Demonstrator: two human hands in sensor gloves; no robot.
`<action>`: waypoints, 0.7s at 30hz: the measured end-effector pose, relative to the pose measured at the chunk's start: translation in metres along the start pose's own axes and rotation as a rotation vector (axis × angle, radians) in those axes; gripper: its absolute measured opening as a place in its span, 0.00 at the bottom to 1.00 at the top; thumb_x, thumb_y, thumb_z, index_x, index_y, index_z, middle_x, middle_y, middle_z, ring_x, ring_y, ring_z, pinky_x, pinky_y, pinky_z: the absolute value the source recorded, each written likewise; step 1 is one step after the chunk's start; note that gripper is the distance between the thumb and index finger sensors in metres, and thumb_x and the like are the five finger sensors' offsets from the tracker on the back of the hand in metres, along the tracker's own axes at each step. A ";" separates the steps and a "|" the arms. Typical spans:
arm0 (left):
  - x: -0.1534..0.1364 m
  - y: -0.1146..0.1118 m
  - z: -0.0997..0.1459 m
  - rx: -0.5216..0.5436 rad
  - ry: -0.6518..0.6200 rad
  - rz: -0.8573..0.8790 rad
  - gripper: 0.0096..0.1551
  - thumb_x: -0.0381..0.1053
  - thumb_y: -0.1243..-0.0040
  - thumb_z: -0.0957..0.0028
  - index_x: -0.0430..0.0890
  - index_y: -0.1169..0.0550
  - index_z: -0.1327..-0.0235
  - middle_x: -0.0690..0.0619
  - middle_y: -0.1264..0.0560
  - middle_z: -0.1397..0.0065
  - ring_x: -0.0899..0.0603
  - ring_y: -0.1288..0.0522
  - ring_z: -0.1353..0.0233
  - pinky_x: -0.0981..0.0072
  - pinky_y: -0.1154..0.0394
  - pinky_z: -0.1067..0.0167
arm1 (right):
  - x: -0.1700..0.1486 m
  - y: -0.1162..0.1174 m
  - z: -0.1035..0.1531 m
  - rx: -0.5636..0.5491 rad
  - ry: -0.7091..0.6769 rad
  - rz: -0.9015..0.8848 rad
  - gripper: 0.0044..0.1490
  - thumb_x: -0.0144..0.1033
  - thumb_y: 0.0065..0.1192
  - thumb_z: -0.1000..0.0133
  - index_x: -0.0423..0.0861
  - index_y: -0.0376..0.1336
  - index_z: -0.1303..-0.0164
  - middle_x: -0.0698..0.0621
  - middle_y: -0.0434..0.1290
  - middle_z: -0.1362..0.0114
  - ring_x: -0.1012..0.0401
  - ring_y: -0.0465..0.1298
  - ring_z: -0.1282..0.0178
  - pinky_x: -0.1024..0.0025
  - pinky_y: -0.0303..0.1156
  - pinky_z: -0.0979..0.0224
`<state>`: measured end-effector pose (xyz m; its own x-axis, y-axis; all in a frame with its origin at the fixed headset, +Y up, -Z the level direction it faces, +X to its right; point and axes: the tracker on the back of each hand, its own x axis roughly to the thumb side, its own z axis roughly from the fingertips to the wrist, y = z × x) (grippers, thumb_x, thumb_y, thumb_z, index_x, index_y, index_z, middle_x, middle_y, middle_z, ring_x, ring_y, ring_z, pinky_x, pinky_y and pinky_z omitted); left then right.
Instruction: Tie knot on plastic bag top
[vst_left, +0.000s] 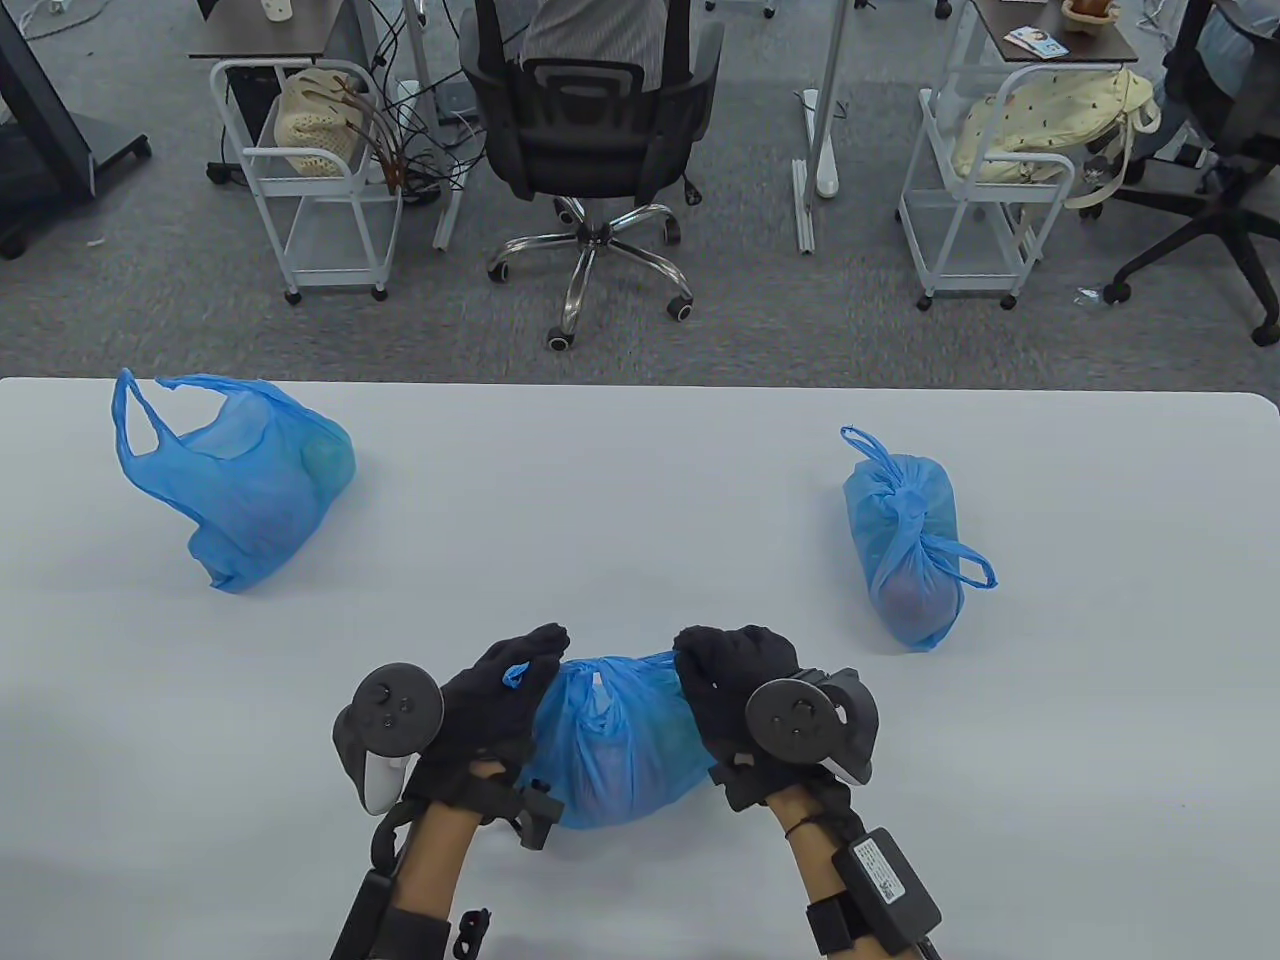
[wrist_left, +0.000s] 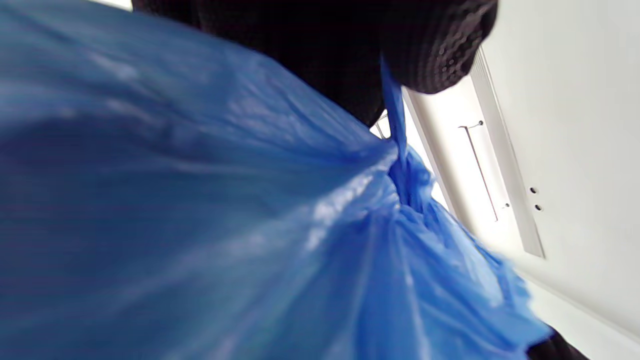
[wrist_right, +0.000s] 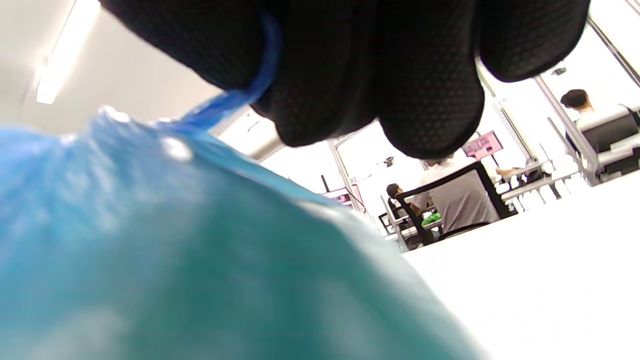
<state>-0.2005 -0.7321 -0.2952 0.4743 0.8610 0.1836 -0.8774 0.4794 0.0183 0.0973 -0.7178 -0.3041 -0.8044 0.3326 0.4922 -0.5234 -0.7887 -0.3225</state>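
Observation:
A filled blue plastic bag (vst_left: 615, 745) lies on the white table (vst_left: 640, 480) near the front edge, between my hands. My left hand (vst_left: 500, 690) grips one bag handle, whose tip pokes out above the fingers. My right hand (vst_left: 735, 680) grips the other handle. The handles stretch sideways across the bag's top. In the left wrist view the handle strip (wrist_left: 395, 125) runs taut from my gloved fingers (wrist_left: 435, 45) down to a bunched twist on the bag (wrist_left: 200, 225). In the right wrist view a blue strip (wrist_right: 240, 95) passes between my closed fingers (wrist_right: 380, 75) above the bag (wrist_right: 175, 260).
An untied blue bag (vst_left: 245, 475) with loose handles lies at the far left. A knotted blue bag (vst_left: 910, 545) lies at the right. Beyond the table's far edge stand an office chair (vst_left: 590, 130) and white carts (vst_left: 310, 170).

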 end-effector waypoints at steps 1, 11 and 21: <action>-0.001 0.001 0.000 0.001 0.009 -0.007 0.26 0.57 0.45 0.46 0.49 0.16 0.40 0.46 0.17 0.35 0.38 0.16 0.38 0.38 0.36 0.30 | 0.000 0.001 0.000 0.011 -0.012 0.030 0.22 0.41 0.65 0.46 0.39 0.74 0.52 0.46 0.83 0.60 0.48 0.84 0.55 0.37 0.72 0.44; -0.011 0.010 -0.001 0.029 0.058 -0.131 0.26 0.57 0.44 0.47 0.49 0.14 0.43 0.46 0.15 0.38 0.38 0.14 0.40 0.38 0.35 0.31 | -0.007 0.002 -0.001 0.067 -0.016 0.066 0.23 0.47 0.67 0.49 0.40 0.78 0.63 0.49 0.84 0.70 0.52 0.87 0.65 0.40 0.76 0.48; -0.019 0.019 -0.001 0.094 0.087 -0.287 0.24 0.57 0.44 0.48 0.50 0.12 0.49 0.48 0.12 0.43 0.38 0.16 0.38 0.40 0.34 0.31 | -0.025 0.003 -0.004 0.143 0.050 0.038 0.23 0.46 0.67 0.49 0.40 0.79 0.64 0.49 0.84 0.71 0.52 0.87 0.65 0.40 0.76 0.48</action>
<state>-0.2258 -0.7388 -0.2995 0.7043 0.7062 0.0727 -0.7078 0.6905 0.1489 0.1149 -0.7260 -0.3203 -0.8378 0.3238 0.4396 -0.4499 -0.8656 -0.2197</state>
